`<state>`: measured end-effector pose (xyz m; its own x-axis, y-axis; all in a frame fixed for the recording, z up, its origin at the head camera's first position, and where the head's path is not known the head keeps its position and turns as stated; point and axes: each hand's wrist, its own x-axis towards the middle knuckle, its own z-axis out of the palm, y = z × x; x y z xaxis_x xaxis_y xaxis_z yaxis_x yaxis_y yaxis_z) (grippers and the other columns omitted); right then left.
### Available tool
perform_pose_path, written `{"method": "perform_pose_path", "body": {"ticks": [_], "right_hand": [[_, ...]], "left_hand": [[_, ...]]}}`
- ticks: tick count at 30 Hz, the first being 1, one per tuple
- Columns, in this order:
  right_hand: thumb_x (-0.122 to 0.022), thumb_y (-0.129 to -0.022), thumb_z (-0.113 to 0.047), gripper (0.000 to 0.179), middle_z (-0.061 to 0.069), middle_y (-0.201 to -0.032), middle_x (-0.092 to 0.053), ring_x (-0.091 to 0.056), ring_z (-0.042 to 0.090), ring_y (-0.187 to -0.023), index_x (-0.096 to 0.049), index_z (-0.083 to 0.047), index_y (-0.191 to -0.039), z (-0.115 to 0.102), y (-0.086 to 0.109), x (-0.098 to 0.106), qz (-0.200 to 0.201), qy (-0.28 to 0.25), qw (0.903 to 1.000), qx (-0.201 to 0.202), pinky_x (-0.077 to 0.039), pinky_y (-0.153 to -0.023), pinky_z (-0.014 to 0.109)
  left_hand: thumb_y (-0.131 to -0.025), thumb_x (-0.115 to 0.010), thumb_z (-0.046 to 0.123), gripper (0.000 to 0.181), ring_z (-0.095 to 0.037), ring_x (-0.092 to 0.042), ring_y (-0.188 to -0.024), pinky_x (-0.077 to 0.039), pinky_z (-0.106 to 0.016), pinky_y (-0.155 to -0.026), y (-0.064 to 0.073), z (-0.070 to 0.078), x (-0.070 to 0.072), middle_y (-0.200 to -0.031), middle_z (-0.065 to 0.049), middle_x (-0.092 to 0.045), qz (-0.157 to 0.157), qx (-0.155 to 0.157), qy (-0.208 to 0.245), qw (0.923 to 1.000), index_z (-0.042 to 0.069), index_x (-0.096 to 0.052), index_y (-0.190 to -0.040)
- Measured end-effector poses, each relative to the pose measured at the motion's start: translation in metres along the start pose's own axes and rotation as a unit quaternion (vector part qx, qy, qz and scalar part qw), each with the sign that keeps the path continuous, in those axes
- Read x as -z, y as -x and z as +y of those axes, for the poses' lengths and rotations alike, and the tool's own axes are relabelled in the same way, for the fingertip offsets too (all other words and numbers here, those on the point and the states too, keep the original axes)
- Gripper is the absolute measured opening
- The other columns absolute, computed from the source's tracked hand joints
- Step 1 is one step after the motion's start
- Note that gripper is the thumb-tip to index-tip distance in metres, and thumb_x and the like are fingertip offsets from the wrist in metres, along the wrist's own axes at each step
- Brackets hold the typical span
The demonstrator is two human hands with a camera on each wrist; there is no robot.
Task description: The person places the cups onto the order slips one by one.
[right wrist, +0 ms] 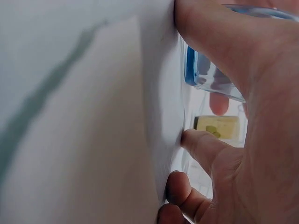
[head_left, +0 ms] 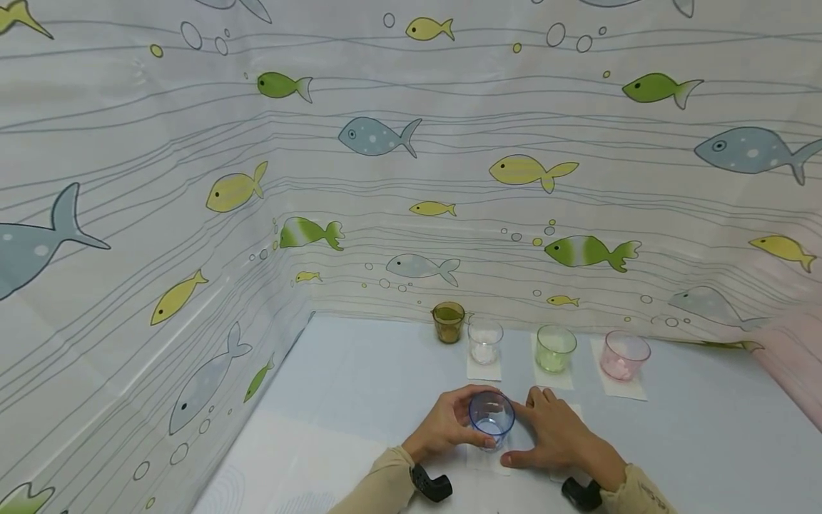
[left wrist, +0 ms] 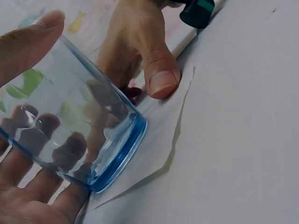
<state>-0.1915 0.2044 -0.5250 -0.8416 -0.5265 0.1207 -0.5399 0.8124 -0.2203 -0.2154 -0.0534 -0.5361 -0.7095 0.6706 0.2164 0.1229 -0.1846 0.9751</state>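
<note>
My left hand (head_left: 443, 426) grips a clear blue glass cup (head_left: 491, 412), thumb on the near side and fingers round the far side. In the left wrist view the cup's thick blue base (left wrist: 122, 156) is close over a white paper sheet (left wrist: 152, 156) on the table. To the right of the cup is my right hand (head_left: 557, 433), its thumb stretched out and its fingertips down at the table surface. The right wrist view shows that thumb passing in front of the blue cup (right wrist: 190, 65). Another white paper sheet (head_left: 574, 410) lies partly hidden under the right hand.
Behind the hands stand a brown cup (head_left: 448, 325), a colourless glass cup (head_left: 484, 343), a green glass cup (head_left: 555, 350) and a pink glass cup (head_left: 624, 355). The last three stand on white paper sheets. A fish-patterned curtain (head_left: 475, 235) encloses the pale table (head_left: 347, 382).
</note>
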Motion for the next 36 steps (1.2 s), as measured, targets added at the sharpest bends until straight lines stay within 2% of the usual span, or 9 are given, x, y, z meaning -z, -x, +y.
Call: {"method": "perform_pose_path", "body": {"ticks": [4,8,14,18,24,31,36], "right_hand": [[-0.069,-0.072,-0.091,0.103,-0.006,-0.093,-0.039,-0.035,0.011,-0.084,-0.068,-0.017,-0.144,-0.001,0.000,0.000,0.008,0.003,1.0000,0.004,-0.030,-0.066,0.025],[-0.070,-0.072,-0.091,0.103,-0.005,-0.094,-0.040,-0.036,0.012,-0.084,-0.067,-0.017,-0.145,-0.002,0.000,0.001,0.003,-0.001,1.0000,0.000,-0.031,-0.067,0.026],[-0.069,-0.072,-0.091,0.103,-0.007,-0.092,-0.039,-0.034,0.010,-0.082,-0.067,-0.018,-0.145,0.000,0.001,-0.002,0.019,0.009,0.9997,0.010,-0.030,-0.066,0.024],[-0.069,-0.073,-0.091,0.103,-0.007,-0.092,-0.039,-0.034,0.010,-0.083,-0.067,-0.018,-0.145,-0.001,0.001,-0.003,0.019,0.013,0.9997,0.011,-0.029,-0.066,0.025],[-0.069,-0.073,-0.091,0.106,-0.005,-0.095,-0.041,-0.036,0.012,-0.086,-0.063,-0.017,-0.149,-0.004,0.000,0.001,-0.006,0.003,0.9999,-0.009,-0.031,-0.069,0.026],[-0.066,-0.077,-0.089,0.106,-0.006,-0.099,-0.047,-0.037,0.012,-0.088,-0.053,-0.022,-0.158,-0.002,0.004,0.011,-0.015,-0.010,0.9997,-0.017,-0.034,-0.072,0.028],[-0.072,-0.074,-0.086,0.108,-0.006,-0.102,-0.050,-0.037,0.010,-0.090,-0.050,-0.025,-0.160,0.016,0.017,0.027,-0.008,-0.032,0.9992,-0.023,-0.037,-0.073,0.027]], "left_hand": [[-0.083,-0.086,-0.006,0.076,-0.046,-0.057,-0.140,-0.050,-0.045,-0.118,0.002,-0.004,0.001,-0.149,-0.020,-0.061,0.000,0.005,-0.010,0.9999,0.007,-0.054,-0.151],[-0.084,-0.086,-0.004,0.075,-0.040,-0.058,-0.140,-0.051,-0.043,-0.118,0.003,-0.005,0.002,-0.149,-0.018,-0.061,-0.001,0.004,-0.012,0.9999,0.007,-0.053,-0.151],[-0.083,-0.086,-0.006,0.076,-0.045,-0.055,-0.142,-0.050,-0.042,-0.119,0.005,-0.007,0.003,-0.149,-0.015,-0.062,-0.003,0.011,-0.006,0.9999,0.010,-0.054,-0.150],[-0.084,-0.086,-0.006,0.075,-0.046,-0.054,-0.141,-0.051,-0.040,-0.118,0.006,-0.007,0.003,-0.149,-0.014,-0.062,-0.002,0.011,-0.004,0.9999,0.008,-0.054,-0.150],[-0.084,-0.084,-0.007,0.075,-0.032,-0.059,-0.141,-0.051,-0.034,-0.117,0.004,-0.004,0.004,-0.149,-0.015,-0.062,-0.001,0.031,-0.016,0.9994,0.008,-0.054,-0.151],[-0.084,-0.085,-0.007,0.075,-0.022,-0.061,-0.139,-0.050,-0.030,-0.117,0.004,-0.005,0.004,-0.148,-0.011,-0.063,0.001,0.040,-0.024,0.9989,0.009,-0.055,-0.150],[-0.084,-0.086,-0.005,0.074,-0.021,-0.061,-0.139,-0.049,-0.031,-0.118,0.003,-0.005,0.004,-0.147,-0.008,-0.065,-0.005,0.033,-0.027,0.9991,0.012,-0.055,-0.149]]}}
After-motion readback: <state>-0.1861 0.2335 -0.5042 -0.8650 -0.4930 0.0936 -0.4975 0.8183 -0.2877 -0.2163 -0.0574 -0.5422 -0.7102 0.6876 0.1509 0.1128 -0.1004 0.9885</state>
